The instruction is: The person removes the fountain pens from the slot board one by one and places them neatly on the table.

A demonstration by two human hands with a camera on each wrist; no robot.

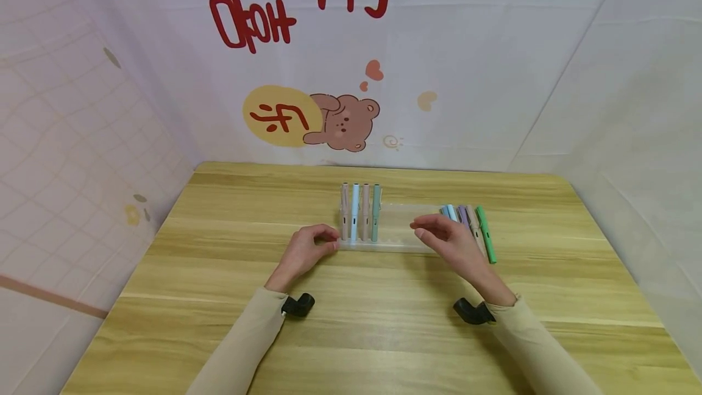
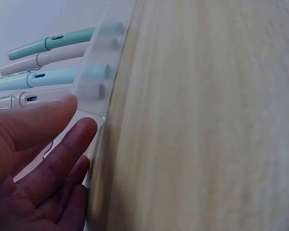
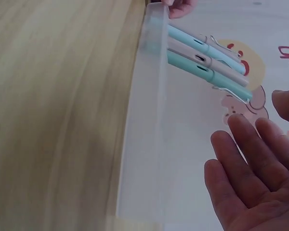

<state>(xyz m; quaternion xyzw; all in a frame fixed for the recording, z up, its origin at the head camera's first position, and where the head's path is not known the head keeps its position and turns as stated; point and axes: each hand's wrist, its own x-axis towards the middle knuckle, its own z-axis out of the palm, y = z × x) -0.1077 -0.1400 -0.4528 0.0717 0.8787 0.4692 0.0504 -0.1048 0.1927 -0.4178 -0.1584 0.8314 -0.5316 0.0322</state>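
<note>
A clear plastic pen stand (image 1: 403,247) sits on the table. Upright at its left end stand several capped fountain pens: a greyish-pink one (image 1: 345,212), a light blue one (image 1: 354,212), another greyish-pink one (image 1: 365,212) and a teal one (image 1: 376,212). My left hand (image 1: 304,253) is at the stand's left end, its thumb and forefinger apart by the corner (image 2: 104,117); firm contact cannot be made out. Over the stand's right part hovers my right hand (image 1: 452,242), fingers loosely bent, nothing between them. In the right wrist view its fingers (image 3: 250,163) are clear of the pens.
To the right of the stand lie more pens: a green one (image 1: 486,234), a greyish-pink one (image 1: 475,227), a purple one (image 1: 464,216) and blue ones (image 1: 451,212), partly behind my right hand. A printed white cloth (image 1: 466,78) hangs behind the wooden table (image 1: 373,334).
</note>
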